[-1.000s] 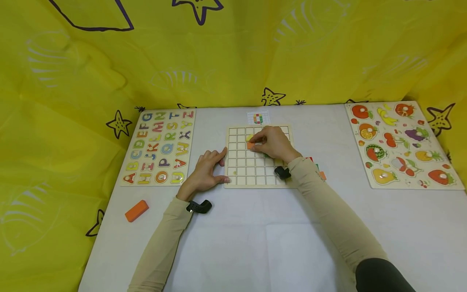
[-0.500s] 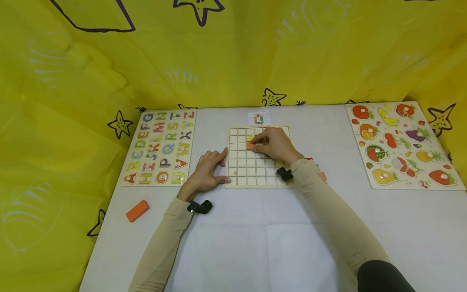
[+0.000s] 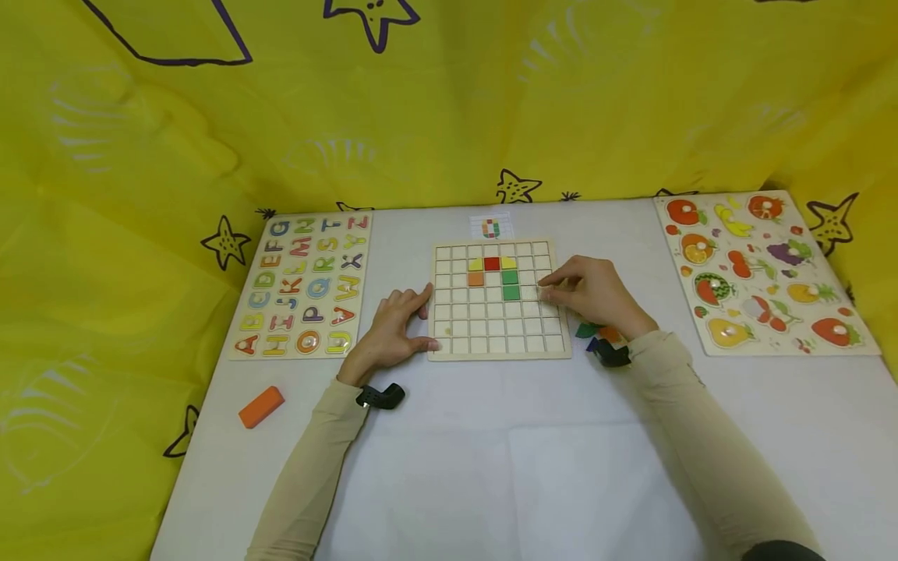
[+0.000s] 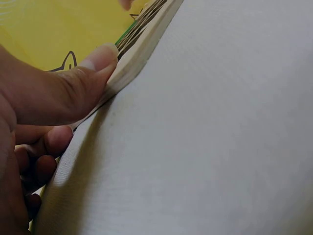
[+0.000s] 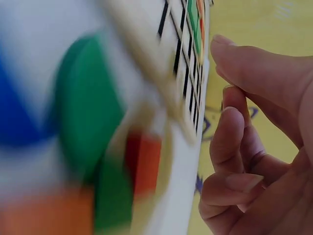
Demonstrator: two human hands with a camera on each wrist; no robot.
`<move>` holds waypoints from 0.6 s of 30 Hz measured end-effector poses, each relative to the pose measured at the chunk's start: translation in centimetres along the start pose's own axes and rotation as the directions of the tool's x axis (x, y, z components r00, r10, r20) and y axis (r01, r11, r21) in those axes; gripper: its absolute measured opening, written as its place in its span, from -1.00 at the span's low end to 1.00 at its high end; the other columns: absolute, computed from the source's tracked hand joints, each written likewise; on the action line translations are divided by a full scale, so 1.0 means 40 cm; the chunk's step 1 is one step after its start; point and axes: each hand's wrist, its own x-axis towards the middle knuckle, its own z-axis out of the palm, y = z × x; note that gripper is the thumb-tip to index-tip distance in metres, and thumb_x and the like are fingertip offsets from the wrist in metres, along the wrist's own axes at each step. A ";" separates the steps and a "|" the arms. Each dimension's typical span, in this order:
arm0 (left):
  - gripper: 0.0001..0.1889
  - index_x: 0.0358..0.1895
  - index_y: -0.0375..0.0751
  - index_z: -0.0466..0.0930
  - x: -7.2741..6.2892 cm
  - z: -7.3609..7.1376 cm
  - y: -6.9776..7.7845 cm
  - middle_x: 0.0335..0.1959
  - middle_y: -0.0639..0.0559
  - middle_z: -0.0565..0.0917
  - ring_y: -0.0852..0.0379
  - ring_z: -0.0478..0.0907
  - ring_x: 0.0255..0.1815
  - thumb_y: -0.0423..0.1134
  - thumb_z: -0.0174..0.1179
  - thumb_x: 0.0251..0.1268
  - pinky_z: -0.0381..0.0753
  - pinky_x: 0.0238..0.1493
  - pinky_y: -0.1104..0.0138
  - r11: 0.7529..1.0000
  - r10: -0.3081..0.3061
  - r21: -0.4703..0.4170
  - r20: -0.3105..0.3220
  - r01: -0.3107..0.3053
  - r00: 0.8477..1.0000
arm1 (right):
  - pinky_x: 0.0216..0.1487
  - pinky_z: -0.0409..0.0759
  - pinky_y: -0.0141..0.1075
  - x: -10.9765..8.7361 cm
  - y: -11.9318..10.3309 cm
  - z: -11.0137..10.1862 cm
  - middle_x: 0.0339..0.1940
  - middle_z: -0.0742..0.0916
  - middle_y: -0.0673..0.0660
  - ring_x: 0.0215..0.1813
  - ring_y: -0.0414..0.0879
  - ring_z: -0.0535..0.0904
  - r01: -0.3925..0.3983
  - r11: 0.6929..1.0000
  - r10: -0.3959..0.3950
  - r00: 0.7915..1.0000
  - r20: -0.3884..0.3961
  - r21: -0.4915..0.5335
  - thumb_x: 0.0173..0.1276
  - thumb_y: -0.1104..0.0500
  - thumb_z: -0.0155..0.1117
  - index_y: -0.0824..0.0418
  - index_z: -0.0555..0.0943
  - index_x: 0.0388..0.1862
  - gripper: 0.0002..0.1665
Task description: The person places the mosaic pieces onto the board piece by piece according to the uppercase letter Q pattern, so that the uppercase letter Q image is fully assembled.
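Note:
A wooden grid board (image 3: 457, 323) lies flat with a few coloured pieces in its upper part: a red square (image 3: 491, 263) between two yellow pieces, an orange square (image 3: 475, 278), and two green squares in a column. My left hand (image 3: 396, 327) rests along the board's left edge, thumb at the near corner; the left wrist view shows the thumb (image 4: 80, 88) pressing the board's edge. My right hand (image 3: 592, 292) hovers over the board's right edge, fingers loosely bent, nothing between thumb and fingertips. Beneath it lie loose pieces, among them a green one (image 5: 88, 107) and a red one (image 5: 148, 161).
Behind the board is a small pattern card (image 3: 490, 226). An alphabet puzzle (image 3: 298, 288) lies on the left, a fruit puzzle (image 3: 765, 273) on the right. An orange block (image 3: 262, 407) sits at the front left. Yellow printed cloth (image 3: 449, 109) hangs along the table's back.
My right hand has left the orange square on the board and moved right, to the board's right edge near the loose pieces. The left hand stays in place.

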 end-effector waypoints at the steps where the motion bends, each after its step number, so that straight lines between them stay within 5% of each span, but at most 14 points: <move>1: 0.07 0.63 -0.36 0.24 0.001 0.000 0.000 -0.14 0.00 0.55 -0.01 0.30 -0.04 -0.16 0.64 0.07 0.16 0.10 0.14 1.000 -0.002 0.000 0.002 0.002 1.000 | -0.37 0.48 -0.32 -0.013 0.008 -0.011 -0.25 0.75 0.18 -0.32 -0.05 0.56 -0.003 1.000 0.003 1.000 -0.002 -0.007 0.34 0.16 0.58 0.24 0.86 -0.06 -0.76; 18: 0.07 0.63 -0.35 0.22 0.001 -0.002 0.008 -0.14 -0.02 0.54 -0.02 0.28 -0.03 -0.18 0.64 0.07 0.12 0.10 0.13 0.999 -0.026 -0.030 0.017 0.026 1.000 | -0.28 0.46 -0.30 -0.177 0.089 -0.109 -0.24 0.76 0.10 -0.25 -0.04 0.55 -0.099 0.984 0.107 0.993 0.042 -0.147 0.28 0.08 0.63 0.22 0.83 0.02 -0.62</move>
